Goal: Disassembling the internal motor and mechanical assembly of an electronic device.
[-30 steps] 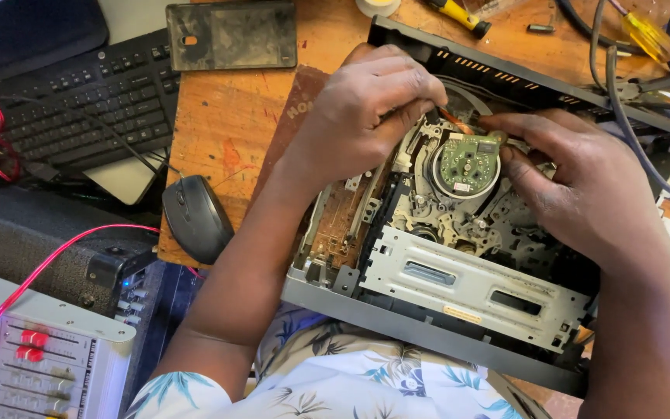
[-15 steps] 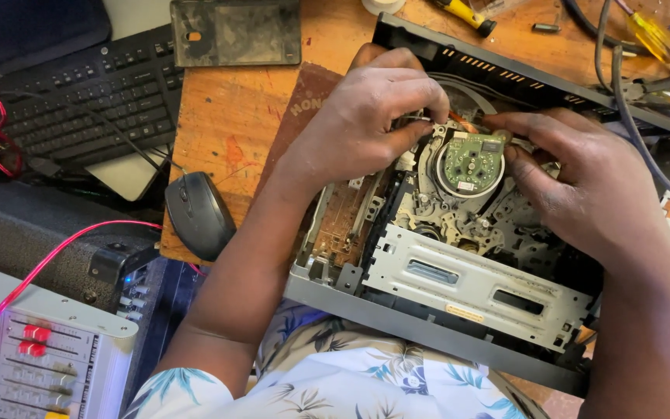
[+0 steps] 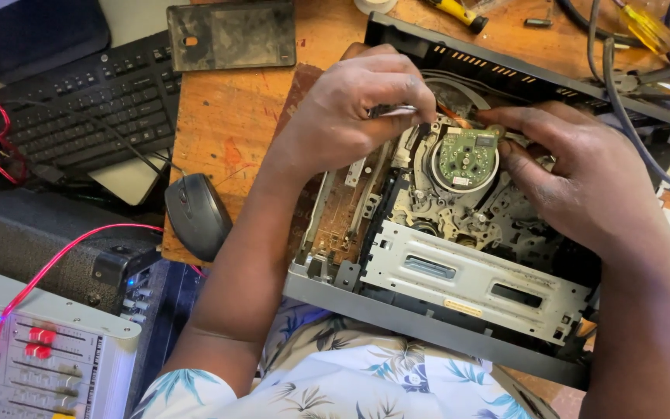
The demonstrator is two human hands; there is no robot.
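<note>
The open video player [image 3: 459,256] is lying on the wooden table [image 3: 226,124] with its lid off, and both hands are working at the round drum with the little green board [image 3: 467,159] near the back. The left hand [image 3: 350,109] is closing its fingers around a thin shiny metal tool [image 3: 393,111], and the right hand [image 3: 575,182] is curling its fingertips against the drum's edge, pinching something too small to tell. Going slowly seems best here, keeping the tool's tip off the green board and the thin orange wires [image 3: 455,116] while the right hand is holding the part steady.
</note>
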